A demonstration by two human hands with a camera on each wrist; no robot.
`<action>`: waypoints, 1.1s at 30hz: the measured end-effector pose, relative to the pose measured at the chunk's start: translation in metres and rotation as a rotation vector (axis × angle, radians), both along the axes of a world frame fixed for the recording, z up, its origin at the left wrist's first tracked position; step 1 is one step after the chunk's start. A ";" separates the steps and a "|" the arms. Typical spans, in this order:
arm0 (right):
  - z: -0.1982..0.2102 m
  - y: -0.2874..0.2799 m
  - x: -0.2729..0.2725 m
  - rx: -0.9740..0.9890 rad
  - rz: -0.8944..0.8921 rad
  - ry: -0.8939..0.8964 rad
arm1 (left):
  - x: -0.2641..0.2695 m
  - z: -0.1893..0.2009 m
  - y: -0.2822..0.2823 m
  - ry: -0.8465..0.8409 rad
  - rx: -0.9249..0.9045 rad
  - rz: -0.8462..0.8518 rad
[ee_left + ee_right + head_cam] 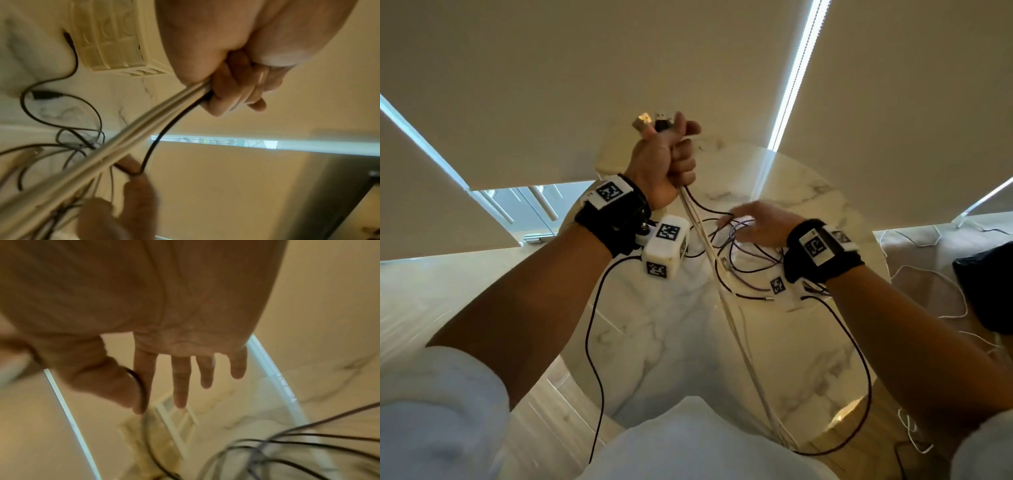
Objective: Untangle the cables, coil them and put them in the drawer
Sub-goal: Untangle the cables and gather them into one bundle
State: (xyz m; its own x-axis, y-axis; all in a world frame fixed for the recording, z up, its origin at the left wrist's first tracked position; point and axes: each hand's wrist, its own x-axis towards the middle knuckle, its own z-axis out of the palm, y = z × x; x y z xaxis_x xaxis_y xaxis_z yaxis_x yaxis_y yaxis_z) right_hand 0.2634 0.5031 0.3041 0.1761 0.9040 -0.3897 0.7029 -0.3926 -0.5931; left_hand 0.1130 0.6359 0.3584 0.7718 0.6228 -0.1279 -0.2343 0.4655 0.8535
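My left hand (667,161) is raised above the round marble table (808,349) and grips a bundle of white cables (702,233) and a black cable (702,205). USB plugs (654,123) stick out above the fist. In the left wrist view the curled fingers (236,91) wrap the white cables (123,142) and the black cable (156,142). My right hand (753,222) hovers over the tangle (743,260) of black and purple cables. Its fingers are straight, and thumb and index (141,402) pinch the black cable (139,386).
A cream plastic drawer unit (115,40) stands at the table's far edge, behind my left hand. A loose white cord (928,274) trails on the floor at the right beside a dark object (989,291). A black lead (592,325) hangs from my left wrist.
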 end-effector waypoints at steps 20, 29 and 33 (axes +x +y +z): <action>-0.015 0.018 0.005 0.231 -0.156 0.153 | -0.018 0.016 0.026 0.186 0.178 0.024; 0.078 0.004 -0.007 0.741 -0.178 0.391 | 0.009 -0.019 -0.014 0.429 0.438 -0.299; 0.037 0.003 -0.005 0.339 -0.212 0.247 | 0.012 -0.005 0.002 0.261 0.378 -0.205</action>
